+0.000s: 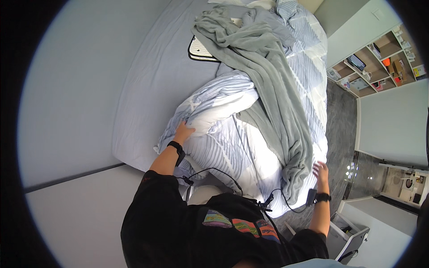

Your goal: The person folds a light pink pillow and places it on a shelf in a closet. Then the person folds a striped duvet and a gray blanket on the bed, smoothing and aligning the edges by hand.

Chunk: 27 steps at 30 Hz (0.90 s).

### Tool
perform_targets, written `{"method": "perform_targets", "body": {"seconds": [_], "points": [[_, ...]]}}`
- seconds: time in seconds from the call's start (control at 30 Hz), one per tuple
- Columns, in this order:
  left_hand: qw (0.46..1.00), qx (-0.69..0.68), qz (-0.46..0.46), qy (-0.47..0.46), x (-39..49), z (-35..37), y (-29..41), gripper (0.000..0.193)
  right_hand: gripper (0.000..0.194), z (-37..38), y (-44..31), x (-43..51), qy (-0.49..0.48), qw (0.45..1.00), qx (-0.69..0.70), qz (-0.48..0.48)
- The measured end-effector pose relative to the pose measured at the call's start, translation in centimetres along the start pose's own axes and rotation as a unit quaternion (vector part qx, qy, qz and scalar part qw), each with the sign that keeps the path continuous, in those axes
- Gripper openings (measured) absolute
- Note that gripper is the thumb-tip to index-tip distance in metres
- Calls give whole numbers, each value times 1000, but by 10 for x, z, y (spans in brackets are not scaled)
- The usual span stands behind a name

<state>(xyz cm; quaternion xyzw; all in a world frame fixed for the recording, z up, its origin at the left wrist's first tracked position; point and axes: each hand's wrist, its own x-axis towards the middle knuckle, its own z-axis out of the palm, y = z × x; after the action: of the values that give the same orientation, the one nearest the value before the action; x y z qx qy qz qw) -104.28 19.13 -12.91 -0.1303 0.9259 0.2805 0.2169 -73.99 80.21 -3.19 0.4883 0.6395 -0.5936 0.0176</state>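
My left hand grips a bunched fold of the blue-and-white striped duvet, its fingertips partly hidden in the cloth. At the bed's right edge is my right hand, fingers apart and nothing in them, beside the duvet's hanging side; whether it touches the cloth I cannot tell. A grey-green plush blanket lies rumpled lengthwise over the duvet, its near end just left of my right hand. Both wrists wear black straps, with a dark cable running from the right one.
A white quilted pad with black trim is partly under the blanket. Grey fitted sheet shows on the left, beside a pale wall. To the right are a dark marble-look floor, a filled shelf unit and a grey-and-white cart-like item.
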Motion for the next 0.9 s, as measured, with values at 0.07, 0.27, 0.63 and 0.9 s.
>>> {"method": "perform_targets", "body": {"seconds": [0.07,0.27,0.63,0.9], "points": [[997,35,9,-62,0,-5,-1,67,25,64,-44,32,-56,997,-41,-41],[994,-69,64,-58,-22,0,-43,35,28,286,-164,125,-190,947,-133,-224],[935,-230,-271,-1,-62,-54,-140,24,55,478,-203,167,-56,796,-508,-325],[948,-315,-15,-42,-43,-96,-3,22,41,428,-223,79,-195,774,-306,-519]]}}
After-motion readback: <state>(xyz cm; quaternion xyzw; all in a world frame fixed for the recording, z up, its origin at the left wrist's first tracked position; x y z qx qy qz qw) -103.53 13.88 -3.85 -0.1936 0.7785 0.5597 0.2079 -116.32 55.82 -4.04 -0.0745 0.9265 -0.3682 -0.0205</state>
